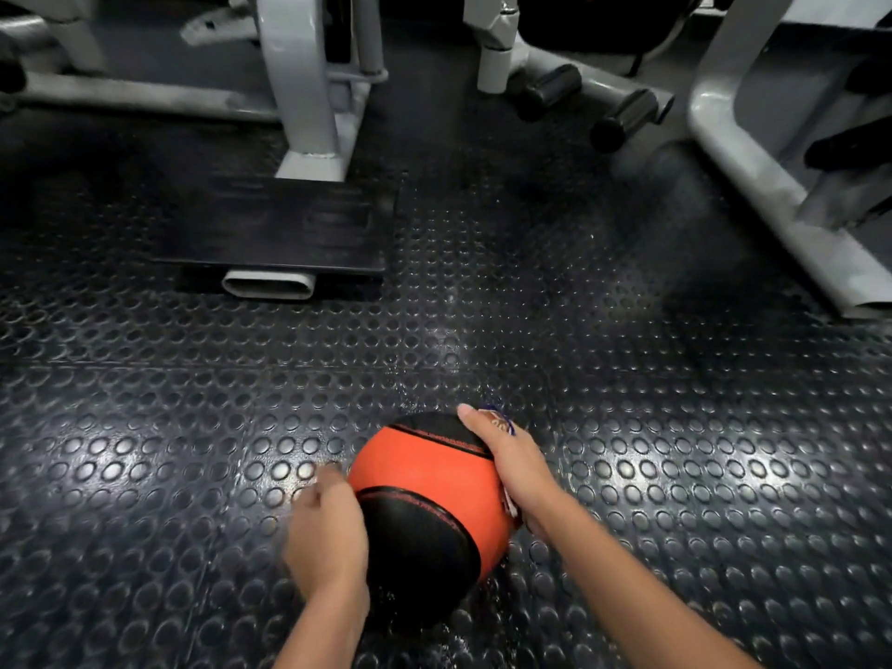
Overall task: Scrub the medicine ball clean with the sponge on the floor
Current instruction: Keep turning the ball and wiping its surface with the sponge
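Observation:
An orange and black medicine ball [425,480] rests on the studded rubber floor, low in the middle of the view. My right hand [511,470] lies over the ball's right side and presses a sponge [499,421] against it. Only small bits of the sponge, with blue strands, show past my fingers and below my palm. My left hand [326,533] is blurred and sits against the ball's left side, fingers loosely apart and pointing forward, holding nothing.
Grey gym machine frames [309,89] stand at the back, with a black foot plate [275,229] ahead on the left. Black padded rollers [622,120] and another grey frame [753,185] stand at the right. The dark floor [675,427] around the ball glistens as if wet.

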Demonstrator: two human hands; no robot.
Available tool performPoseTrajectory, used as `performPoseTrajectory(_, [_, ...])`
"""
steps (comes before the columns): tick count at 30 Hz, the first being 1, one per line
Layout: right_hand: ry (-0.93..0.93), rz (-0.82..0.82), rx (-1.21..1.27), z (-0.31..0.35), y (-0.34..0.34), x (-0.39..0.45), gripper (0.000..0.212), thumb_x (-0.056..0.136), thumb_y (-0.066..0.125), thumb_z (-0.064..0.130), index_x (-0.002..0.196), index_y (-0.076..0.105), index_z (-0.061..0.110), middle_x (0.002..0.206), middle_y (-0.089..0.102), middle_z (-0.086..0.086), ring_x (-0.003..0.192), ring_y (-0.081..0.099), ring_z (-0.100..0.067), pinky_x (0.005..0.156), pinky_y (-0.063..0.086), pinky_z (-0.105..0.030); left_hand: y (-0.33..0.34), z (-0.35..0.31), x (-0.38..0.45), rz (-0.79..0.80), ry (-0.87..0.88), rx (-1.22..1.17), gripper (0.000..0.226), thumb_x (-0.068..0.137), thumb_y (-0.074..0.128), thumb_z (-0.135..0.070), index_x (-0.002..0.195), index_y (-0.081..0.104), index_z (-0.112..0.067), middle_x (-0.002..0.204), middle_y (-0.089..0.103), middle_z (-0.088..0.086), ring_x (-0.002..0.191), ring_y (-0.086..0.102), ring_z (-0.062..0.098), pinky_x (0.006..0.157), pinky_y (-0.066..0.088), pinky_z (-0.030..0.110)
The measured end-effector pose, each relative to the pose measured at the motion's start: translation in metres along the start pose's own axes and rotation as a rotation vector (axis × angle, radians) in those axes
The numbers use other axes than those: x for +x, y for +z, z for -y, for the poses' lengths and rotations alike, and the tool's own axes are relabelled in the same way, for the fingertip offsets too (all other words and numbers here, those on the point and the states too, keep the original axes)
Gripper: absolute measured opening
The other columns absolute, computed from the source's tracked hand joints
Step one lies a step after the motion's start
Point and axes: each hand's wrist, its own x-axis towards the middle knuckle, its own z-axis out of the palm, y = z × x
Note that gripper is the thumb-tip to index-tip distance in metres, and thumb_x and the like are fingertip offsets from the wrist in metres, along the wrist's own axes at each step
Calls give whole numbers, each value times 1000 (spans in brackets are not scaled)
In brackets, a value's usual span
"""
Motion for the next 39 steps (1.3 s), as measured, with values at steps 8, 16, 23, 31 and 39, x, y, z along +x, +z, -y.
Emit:
performPoseTrajectory(8, [64, -82, 105, 8, 15, 15, 89, 55, 61, 100, 116, 75, 37, 125, 74, 6, 116, 68, -23, 108, 48, -50, 17, -36, -1, 185, -30, -169, 84, 83, 37, -81, 147, 53, -30, 143, 60, 11, 128, 57, 41, 112, 46, 59])
performPoseTrajectory(16, [6, -195, 144, 40, 34, 30, 79, 83, 53, 83, 140, 58, 28, 134, 61, -8, 130, 56, -33, 116, 39, -49, 40, -79, 25, 213, 90, -77, 77, 96, 45, -78, 155, 44, -30, 156, 47, 13, 139, 48, 39, 111, 40, 49])
performPoseTrajectory(23, [-101, -317, 43, 40, 37, 35, 48, 107, 35, 52, 124, 64, 18, 131, 64, -3, 124, 57, -24, 112, 41, -44, 47, -71, 38, 139, 106, -127, 71, 90, 50, -79, 144, 57, -33, 144, 57, 4, 129, 54, 34, 109, 44, 48])
performPoseTrajectory(31, [-563, -144, -194, 41, 40, 40, 34, 108, 45, 47, 131, 68, 36, 130, 68, 17, 126, 58, -6, 112, 40, -25, 36, -64, 52, 200, 133, -186, 64, 76, 55, -86, 116, 67, -38, 123, 69, -5, 114, 65, 27, 106, 51, 54])
performPoseTrajectory(39, [28, -116, 132, 17, 16, 73, 72, 84, 53, 76, 122, 72, 19, 113, 78, -9, 103, 74, -31, 100, 56, -50, 42, -62, 43, 217, 268, -74, 65, 73, 53, -90, 117, 68, -45, 121, 69, -10, 115, 63, 23, 106, 50, 50])
